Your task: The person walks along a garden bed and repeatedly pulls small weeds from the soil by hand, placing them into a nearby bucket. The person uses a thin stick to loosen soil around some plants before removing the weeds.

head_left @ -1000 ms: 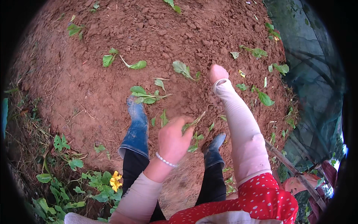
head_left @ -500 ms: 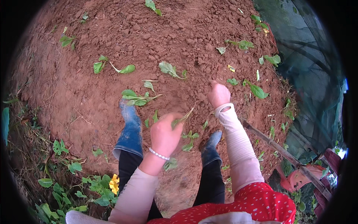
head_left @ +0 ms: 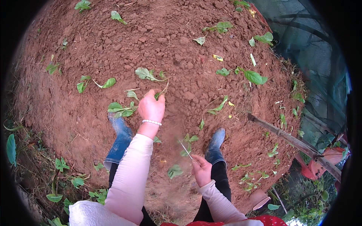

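Observation:
My left hand (head_left: 151, 109), with a pearl-like bracelet at the wrist, reaches over reddish soil. Its fingers pinch a small leafy seedling (head_left: 164, 89) with a thin pale stem, partly hidden by the fingers. Other seedlings lie close by: one (head_left: 148, 74) just beyond the hand, another (head_left: 123, 109) to its left. Lower and nearer, between the boots, my right hand (head_left: 202, 172) is closed on a thin silvery tool (head_left: 185, 149), its tip pointing up and left. Below that tip is a small green plant (head_left: 188, 145); a loose leaf (head_left: 175, 171) lies left of the hand.
My blue boots (head_left: 121, 139) stand apart on the soil (head_left: 181, 49). Several cut plants and leaves (head_left: 254, 77) are scattered ahead and right. A wooden pole (head_left: 284, 136) and dark green netting (head_left: 301, 49) border the right side. Weeds (head_left: 60, 165) grow at the left edge.
My left hand has moved forward with the seedling, close to the soil. My right hand has drawn back toward my body, and the silvery tool now shows. The view has shifted slightly.

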Demonstrator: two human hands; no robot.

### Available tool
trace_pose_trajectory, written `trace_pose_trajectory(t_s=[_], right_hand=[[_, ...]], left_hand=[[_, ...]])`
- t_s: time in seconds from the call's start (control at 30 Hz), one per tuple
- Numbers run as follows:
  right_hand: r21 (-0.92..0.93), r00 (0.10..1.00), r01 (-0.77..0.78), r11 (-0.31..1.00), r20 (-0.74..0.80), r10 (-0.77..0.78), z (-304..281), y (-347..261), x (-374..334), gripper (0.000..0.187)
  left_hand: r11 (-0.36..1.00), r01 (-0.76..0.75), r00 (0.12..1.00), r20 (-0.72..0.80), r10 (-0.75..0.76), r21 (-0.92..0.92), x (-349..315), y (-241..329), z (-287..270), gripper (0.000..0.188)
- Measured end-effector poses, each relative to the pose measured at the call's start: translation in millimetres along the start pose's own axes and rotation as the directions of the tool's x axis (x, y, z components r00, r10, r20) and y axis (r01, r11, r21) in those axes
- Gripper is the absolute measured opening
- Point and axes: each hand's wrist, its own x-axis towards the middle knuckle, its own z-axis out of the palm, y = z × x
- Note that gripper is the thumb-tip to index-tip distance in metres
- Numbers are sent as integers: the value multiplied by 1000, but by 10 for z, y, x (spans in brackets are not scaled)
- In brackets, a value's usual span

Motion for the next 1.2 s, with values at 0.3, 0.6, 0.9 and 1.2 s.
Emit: trace_pose_trajectory(t_s=[0.3,0.6,0.9,1.2], right_hand=[[109,998,-54,993,13,53,-228,-138,197,18],[99,986,-125,987,125,112,-462,-154,166,21],[176,982,-145,974,146,120,-525,-214,199,20],[180,970,-202,963,176,171,-537,-230,248,21]], left_hand=[[947,-124,992,24,122,295,602,261,627,21],[926,-128,991,7,134,354,823,356,1019,21],[909,-90,993,105,51,407,921,420,1121,29],[834,-198,955,294,46,515,838,474,990,37]])
